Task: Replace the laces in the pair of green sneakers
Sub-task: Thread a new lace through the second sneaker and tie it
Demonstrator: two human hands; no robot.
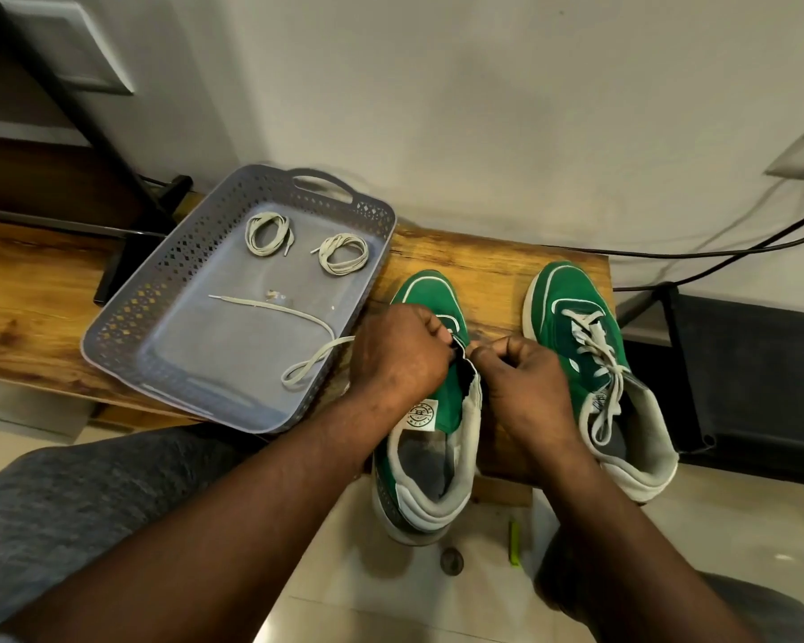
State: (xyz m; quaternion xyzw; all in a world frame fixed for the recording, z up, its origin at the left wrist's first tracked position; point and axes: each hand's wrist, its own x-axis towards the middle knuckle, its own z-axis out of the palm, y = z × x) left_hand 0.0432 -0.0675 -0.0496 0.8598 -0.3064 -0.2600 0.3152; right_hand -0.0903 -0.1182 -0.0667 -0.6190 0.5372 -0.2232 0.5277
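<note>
Two green sneakers stand on a wooden bench, toes pointing away. The left sneaker has its tongue pulled up and shows no lace across its eyelets. My left hand grips its left eyelet flap, and a loose white lace trails from under that hand into the grey tray. My right hand pinches the shoe's right eyelet edge. What my fingertips hold is hidden. The right sneaker is still laced in white.
Two coiled white laces lie at the tray's far end. Black cables run along the wall behind the bench. A dark bin stands at the right. A small green object lies on the floor.
</note>
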